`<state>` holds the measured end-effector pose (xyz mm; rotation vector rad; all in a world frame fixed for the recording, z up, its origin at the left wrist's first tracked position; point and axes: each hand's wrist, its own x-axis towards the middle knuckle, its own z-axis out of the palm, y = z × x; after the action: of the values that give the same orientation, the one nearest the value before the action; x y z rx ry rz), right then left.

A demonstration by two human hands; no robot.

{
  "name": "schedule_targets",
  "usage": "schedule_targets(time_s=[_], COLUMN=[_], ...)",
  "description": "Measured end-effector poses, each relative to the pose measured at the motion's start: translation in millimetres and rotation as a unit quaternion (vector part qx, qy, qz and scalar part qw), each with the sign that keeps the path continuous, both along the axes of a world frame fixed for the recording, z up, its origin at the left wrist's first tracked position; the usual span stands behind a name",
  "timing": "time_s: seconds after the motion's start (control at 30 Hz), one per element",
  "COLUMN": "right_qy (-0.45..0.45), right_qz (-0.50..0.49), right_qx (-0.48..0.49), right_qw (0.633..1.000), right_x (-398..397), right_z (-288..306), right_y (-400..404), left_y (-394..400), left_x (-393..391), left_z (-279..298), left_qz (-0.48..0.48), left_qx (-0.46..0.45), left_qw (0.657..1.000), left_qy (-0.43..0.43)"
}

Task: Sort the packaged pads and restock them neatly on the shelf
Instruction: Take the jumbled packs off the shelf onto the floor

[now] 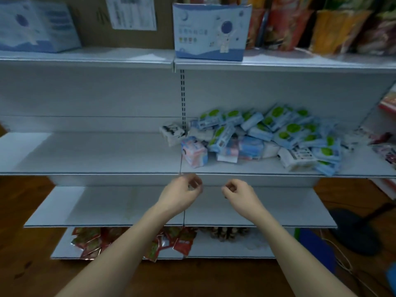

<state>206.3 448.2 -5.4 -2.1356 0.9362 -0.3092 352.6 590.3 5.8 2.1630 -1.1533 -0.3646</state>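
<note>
A jumbled heap of packaged pads (pixel 267 133) lies on the right half of the middle shelf (pixel 92 155). Most packs are blue with green ovals; a pink and blue pack (pixel 194 154) stands at the heap's front left, and a white pack (pixel 172 132) lies behind it. Both hands hover just below and in front of that shelf's edge. My left hand (pixel 182 192) has loosely curled fingers and holds nothing. My right hand (pixel 237 192) is likewise loosely curled and holds nothing. Neither hand touches a pack.
The top shelf carries a blue astronaut box (pixel 211 32), a second blue box (pixel 36 26) at left and colourful bags (pixel 334 28) at right. A bare lower shelf (pixel 102 205) sits under my hands. Red packets (pixel 92 241) lie on the bottom shelf. A black object (pixel 353 230) stands on the floor at right.
</note>
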Motion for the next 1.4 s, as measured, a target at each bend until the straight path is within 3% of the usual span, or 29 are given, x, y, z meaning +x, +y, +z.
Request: schedule_targets(time_s=[0.2, 0.33, 0.57, 0.77, 0.93, 1.07, 1.2, 1.4], right_qy=[-0.085, -0.095, -0.204, -0.192, -0.152, -0.135, -0.151, -0.183], right_qz=[-0.071, -0.114, -0.145, -0.151, -0.153, -0.141, -0.147, -0.199], right_qx=[0.105, 0.131, 0.154, 0.151, 0.112, 0.137, 0.151, 0.164], right_qw=[0.988, 0.98, 0.956, 0.958, 0.97, 0.971, 0.966, 0.949], right_x=[34.2, 66.6, 131.8, 167.9, 185.4, 183.7, 181.3, 180.4], right_z=[-0.2, 10.0, 25.3, 18.8, 3.4, 4.8, 2.7, 1.3], right_y=[-46.2, -81.2, -133.4, -150.2, -158.4, -165.5, -171.0, -172.7], left_y=[-52.7, -94.5, -165.6, -237.2, -292.0, -314.7, -328.7, -326.6], left_x=[40.5, 83.4, 160.1, 214.4, 244.0, 250.7, 254.2, 246.4], left_z=[3.2, 9.7, 10.1, 9.9, 2.6, -2.4, -9.9, 7.0], left_qz=[-0.011, -0.014, -0.02, -0.054, -0.102, -0.162, -0.142, -0.083], left_qx=[0.019, -0.001, -0.018, -0.066, -0.01, 0.012, 0.026, 0.124], left_qw=[1.0, 1.0, 1.0, 0.993, 0.992, 0.986, 0.984, 0.972], left_qy=[-0.007, 0.007, 0.007, -0.082, -0.077, -0.05, -0.1, -0.183])
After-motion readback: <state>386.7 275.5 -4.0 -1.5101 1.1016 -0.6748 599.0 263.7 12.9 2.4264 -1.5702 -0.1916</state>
